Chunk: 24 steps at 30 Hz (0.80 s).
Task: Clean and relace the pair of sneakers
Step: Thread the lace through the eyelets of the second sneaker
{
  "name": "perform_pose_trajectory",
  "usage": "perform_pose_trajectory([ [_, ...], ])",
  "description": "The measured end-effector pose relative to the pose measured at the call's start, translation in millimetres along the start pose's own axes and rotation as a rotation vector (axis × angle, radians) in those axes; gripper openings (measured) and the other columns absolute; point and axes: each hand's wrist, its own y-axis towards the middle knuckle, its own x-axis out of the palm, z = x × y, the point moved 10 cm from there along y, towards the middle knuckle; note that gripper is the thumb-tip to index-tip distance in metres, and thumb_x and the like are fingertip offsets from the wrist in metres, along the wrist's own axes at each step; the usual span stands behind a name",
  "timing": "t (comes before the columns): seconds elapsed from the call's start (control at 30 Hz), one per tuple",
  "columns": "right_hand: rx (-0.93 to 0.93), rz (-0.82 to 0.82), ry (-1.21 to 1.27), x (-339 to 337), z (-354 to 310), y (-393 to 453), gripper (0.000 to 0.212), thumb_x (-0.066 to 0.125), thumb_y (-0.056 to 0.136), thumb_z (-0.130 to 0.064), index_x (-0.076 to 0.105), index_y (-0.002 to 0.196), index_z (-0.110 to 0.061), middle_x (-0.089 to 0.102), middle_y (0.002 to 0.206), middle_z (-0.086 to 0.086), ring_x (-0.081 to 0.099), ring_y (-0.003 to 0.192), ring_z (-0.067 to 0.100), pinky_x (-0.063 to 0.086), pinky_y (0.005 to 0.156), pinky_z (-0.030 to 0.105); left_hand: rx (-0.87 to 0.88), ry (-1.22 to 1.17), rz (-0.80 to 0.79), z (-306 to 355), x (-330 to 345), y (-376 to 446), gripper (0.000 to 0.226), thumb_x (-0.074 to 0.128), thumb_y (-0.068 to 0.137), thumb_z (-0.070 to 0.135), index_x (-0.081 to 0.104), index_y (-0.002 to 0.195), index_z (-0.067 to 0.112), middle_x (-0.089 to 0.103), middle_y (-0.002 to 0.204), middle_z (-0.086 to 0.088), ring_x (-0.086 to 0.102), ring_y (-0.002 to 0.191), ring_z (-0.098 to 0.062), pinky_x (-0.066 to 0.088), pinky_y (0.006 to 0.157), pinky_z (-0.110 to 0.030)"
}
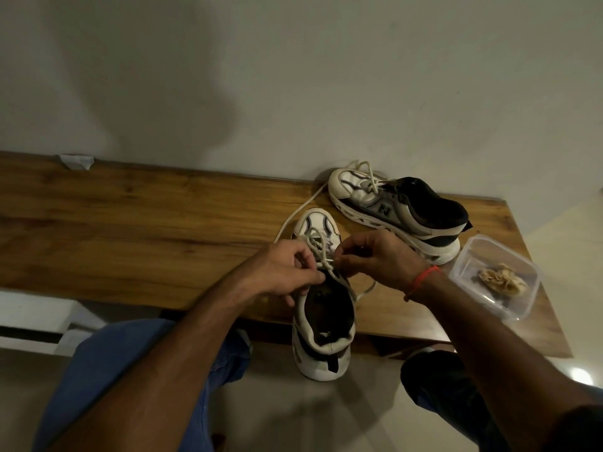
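Two hands meet over the near sneaker (321,308), and that pinch is my reference for everything else in the head view. My left hand (287,267) has its fingers curled on the lace (321,252) at the upper eyelets; my right hand (375,256) pinches the lace end just across from it, so both are clamped on the same cord. Directly under the grip sits the shoe's open mouth, heel hanging past the edge of the wooden table (146,220) toward me. Beyond the grip, up and to the right, the far sneaker (398,210) lies on its side, its lace loose. Right of my right wrist stands a clear plastic container (470,259) holding a crumpled cloth (502,282). I judge relacing is in hand, cleaning likely behind me. Next I need the lace tip steered into the next eyelet and drawn snug.
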Motion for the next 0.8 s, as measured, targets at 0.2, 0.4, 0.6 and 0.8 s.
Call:
perform_pose_trajectory([
  [0.2, -0.067, -0.018, -0.164, 3, -8, -1, 0.009, 0.065, 0.094, -0.019, 0.07, 0.102, -0.02, 0.07, 0.089, -0.005, 0.068, 0.081, 0.003, 0.06, 0.08, 0.031, 0.023, -0.025, 0.158, 1, 0, 0, 0.01, 0.072, 0.092, 0.022, 0.067, 0.098, 0.016, 0.073, 0.087, -0.001, 0.071, 0.074, -0.01, 0.057, 0.059, -0.021],
  [0.4, -0.133, -0.039, -0.261, 7, -18, -3, 0.011, 0.06, 0.097, -0.019, 0.066, 0.106, -0.019, 0.062, 0.091, -0.011, 0.062, 0.083, 0.001, 0.053, 0.073, 0.021, 0.053, -0.019, 0.225, 3, -1, -2, 0.005, 0.071, 0.093, 0.023, 0.067, 0.092, 0.02, 0.072, 0.084, 0.002, 0.072, 0.073, -0.009, 0.055, 0.055, -0.019],
  [0.6, 0.01, -0.133, -0.02, 20, 1, 1, 0.012, 0.056, 0.1, -0.016, 0.067, 0.104, -0.015, 0.067, 0.091, 0.0, 0.061, 0.078, 0.008, 0.053, 0.071, 0.024, 0.055, -0.064, 0.251, 3, -1, -1, 0.005, 0.072, 0.092, 0.022, 0.069, 0.095, 0.019, 0.074, 0.085, 0.0, 0.074, 0.071, -0.009, 0.059, 0.055, -0.024],
  [0.8, 0.051, -0.008, 0.094, 14, 9, 4, 0.005, 0.068, 0.091, -0.017, 0.073, 0.094, -0.017, 0.073, 0.089, 0.0, 0.063, 0.076, 0.01, 0.052, 0.064, 0.021, 0.065, -0.047, 0.246, 2, 0, -1, 0.004, 0.069, 0.094, 0.02, 0.066, 0.095, 0.021, 0.071, 0.084, 0.0, 0.072, 0.068, -0.01, 0.059, 0.053, -0.024],
])
